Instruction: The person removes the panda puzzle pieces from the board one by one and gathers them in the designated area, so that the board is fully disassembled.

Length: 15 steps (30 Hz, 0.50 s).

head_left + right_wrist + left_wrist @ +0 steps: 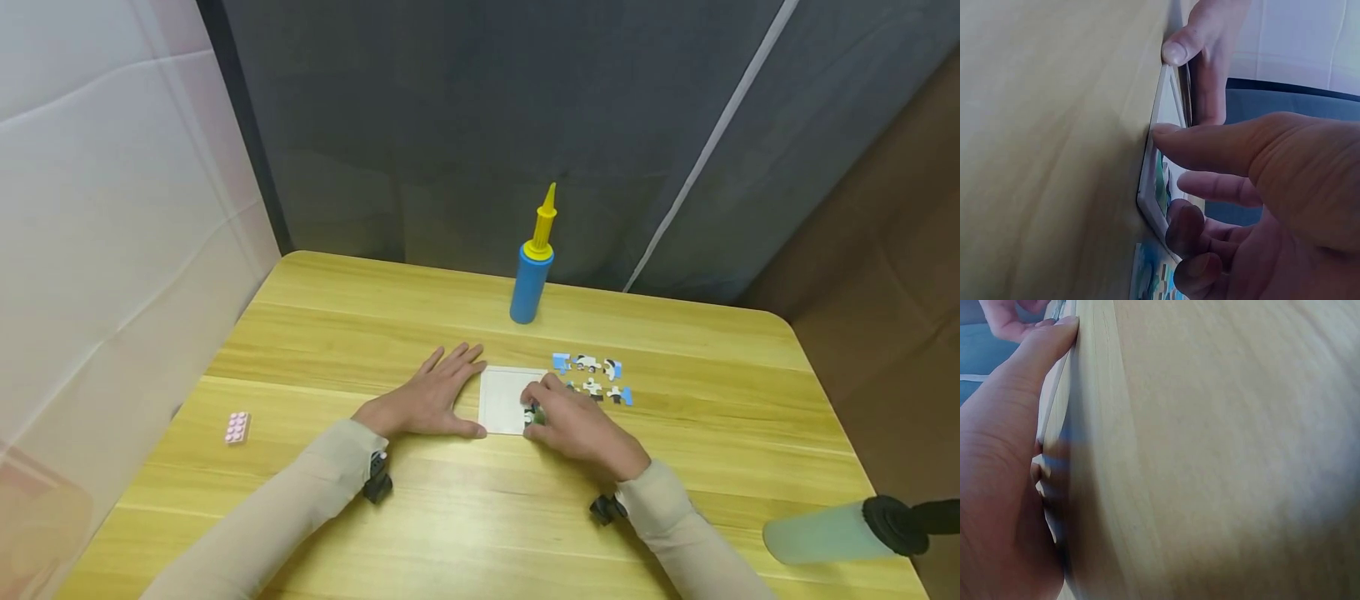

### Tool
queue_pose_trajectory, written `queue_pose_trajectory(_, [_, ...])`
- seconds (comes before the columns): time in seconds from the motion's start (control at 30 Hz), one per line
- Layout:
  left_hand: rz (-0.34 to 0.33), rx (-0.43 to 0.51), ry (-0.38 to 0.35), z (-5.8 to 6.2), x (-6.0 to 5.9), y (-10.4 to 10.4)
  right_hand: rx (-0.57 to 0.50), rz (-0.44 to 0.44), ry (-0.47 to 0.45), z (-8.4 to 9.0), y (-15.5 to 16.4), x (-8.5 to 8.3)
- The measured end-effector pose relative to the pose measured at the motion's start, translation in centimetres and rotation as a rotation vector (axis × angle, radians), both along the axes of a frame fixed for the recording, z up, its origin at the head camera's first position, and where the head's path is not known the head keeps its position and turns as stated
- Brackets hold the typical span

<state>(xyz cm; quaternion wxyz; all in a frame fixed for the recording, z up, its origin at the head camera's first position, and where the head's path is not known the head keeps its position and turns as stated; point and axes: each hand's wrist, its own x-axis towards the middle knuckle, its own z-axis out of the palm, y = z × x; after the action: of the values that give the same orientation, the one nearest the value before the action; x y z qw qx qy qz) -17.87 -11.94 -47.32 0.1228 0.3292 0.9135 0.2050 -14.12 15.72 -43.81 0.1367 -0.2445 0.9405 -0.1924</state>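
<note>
A shallow white square puzzle tray [501, 400] lies on the table. My left hand [429, 402] rests flat at its left side with fingers spread, and the thumb touches the near left corner. Bent over the tray's near right part is my right hand [581, 421]. Its thumb and curled fingertips are around a jigsaw puzzle piece [530, 415] with black, white and green print, which lies in the near right corner. In the right wrist view, that piece's green part [1160, 181] shows between thumb and fingers. Several loose puzzle pieces [592, 388] lie right of the tray, some partly behind the hand.
A blue and yellow hand pump [530, 283] stands upright behind the tray. A pink toy brick [237, 427] sits at the far left. At the right front lies a pale green bottle [821, 533] with a black top. Dark cloth hangs behind the table [465, 533].
</note>
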Motion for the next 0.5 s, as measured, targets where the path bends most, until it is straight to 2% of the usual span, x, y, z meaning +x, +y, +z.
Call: queue_pose_trajectory(0.5, [0.0,-0.005,-0.006,-0.16,-0.06,0.01,-0.063,-0.007,-0.063,0.05,0.14,-0.58])
